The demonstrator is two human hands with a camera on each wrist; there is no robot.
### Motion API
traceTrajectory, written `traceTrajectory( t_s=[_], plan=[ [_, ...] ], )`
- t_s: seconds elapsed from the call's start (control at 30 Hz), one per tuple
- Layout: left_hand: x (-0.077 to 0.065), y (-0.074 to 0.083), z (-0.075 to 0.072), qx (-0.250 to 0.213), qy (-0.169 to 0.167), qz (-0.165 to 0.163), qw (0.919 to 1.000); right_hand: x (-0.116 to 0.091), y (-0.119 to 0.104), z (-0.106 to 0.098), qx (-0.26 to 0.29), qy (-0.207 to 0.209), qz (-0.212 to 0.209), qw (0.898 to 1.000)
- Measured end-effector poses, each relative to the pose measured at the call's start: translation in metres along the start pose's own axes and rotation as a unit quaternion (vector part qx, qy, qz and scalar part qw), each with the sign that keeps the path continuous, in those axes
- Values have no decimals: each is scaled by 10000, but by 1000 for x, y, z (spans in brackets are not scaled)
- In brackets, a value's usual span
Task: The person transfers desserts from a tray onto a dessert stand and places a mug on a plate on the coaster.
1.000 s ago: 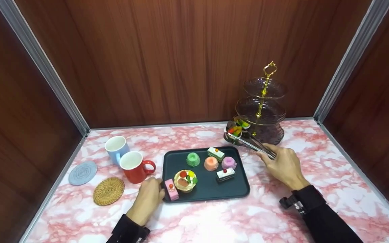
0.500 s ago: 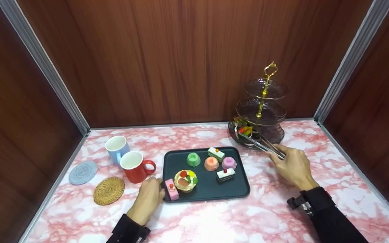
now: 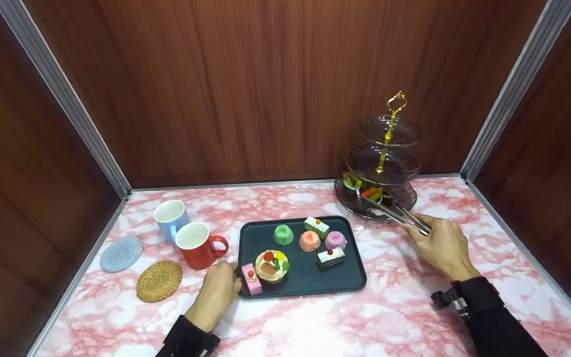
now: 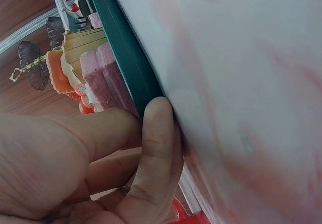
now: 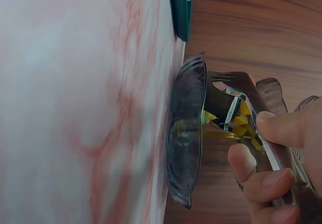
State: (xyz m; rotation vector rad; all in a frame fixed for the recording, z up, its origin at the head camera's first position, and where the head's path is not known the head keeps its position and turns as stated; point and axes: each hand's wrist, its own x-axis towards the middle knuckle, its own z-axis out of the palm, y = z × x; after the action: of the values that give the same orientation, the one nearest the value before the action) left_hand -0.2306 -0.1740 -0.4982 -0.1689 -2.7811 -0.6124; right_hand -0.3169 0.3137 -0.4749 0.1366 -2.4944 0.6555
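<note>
My left hand (image 3: pixel 217 288) pinches the left edge of a dark green tray (image 3: pixel 310 283); the left wrist view shows its fingertips at the rim. With my right hand (image 3: pixel 438 246) I hold metal tongs (image 3: pixel 395 215). Between the tong tips is a small fruit-topped tart (image 3: pixel 373 192), at the bottom tier of a three-tier glass stand (image 3: pixel 384 171). Another fruit tart (image 3: pixel 352 181) sits on that tier's left side. In the right wrist view the tongs (image 5: pixel 261 103) are over the lowest plate (image 5: pixel 186 133); whether the held tart touches it, I cannot tell.
On the tray are a pink cake slice (image 3: pixel 252 280), a larger fruit tart (image 3: pixel 272 267), several small pastel cakes and two layered slices. To its left stand a red mug (image 3: pixel 199 250), a blue mug (image 3: pixel 179 218), a woven coaster (image 3: pixel 159 281) and a grey coaster (image 3: pixel 122 254).
My right hand has moved right, carrying the tart in the tongs from the stand's left edge inward over the bottom tier. The left hand and tray have stayed in place.
</note>
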Motion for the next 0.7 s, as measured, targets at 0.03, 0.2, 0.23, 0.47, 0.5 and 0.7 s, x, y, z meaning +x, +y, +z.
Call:
traceTrajectory(
  t_s=[0.03, 0.2, 0.23, 0.47, 0.5, 0.7],
  plan=[
    [0, 0, 0, -8, -16, -21, 10000, 0, 1, -1, -26, -13, 20, 10000],
    [0, -1, 1, 13, -31, -34, 10000, 0, 8, -6, -146, -87, 134, 9998],
    [0, -1, 1, 11, -29, -32, 10000, 0, 10, -6, -156, -93, 140, 9997],
    [0, -1, 1, -9, -40, -67, 10000, 0, 17, -11, -248, -202, 323, 9990],
    [0, -1, 1, -15, -45, -72, 10000, 0, 18, -11, -244, -200, 343, 9989],
    [0, -1, 2, -34, -1, -29, 10000, -1, 22, -12, -264, -147, 475, 9984]
  ],
)
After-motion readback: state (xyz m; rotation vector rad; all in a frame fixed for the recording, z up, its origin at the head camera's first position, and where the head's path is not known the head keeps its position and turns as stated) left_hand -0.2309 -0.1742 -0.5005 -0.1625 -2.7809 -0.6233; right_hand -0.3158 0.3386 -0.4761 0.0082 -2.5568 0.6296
